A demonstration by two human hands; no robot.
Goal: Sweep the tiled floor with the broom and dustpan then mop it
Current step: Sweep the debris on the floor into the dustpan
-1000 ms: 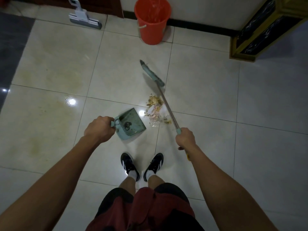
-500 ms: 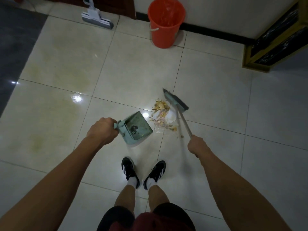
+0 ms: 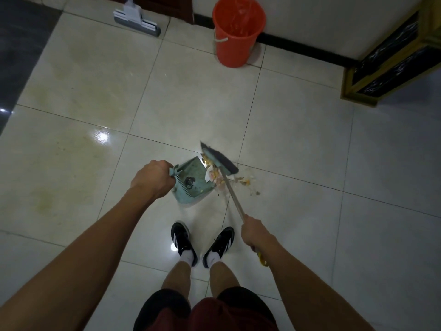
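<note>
Broom (image 3: 220,162) gripped in right hand (image 3: 254,231), dustpan (image 3: 191,185) in left hand (image 3: 152,179); hard stroke could scatter crumbs (image 3: 245,181) past lip.

Glossy tiled floor (image 3: 191,96), plastic dustpan (image 3: 193,185)

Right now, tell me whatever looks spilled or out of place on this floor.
Debris lies scattered on the tile right of the broom head, outside the dustpan; some scraps sit at the pan's mouth. Yellowish stains mark the tiles on the left. Nothing else stands out.
</note>
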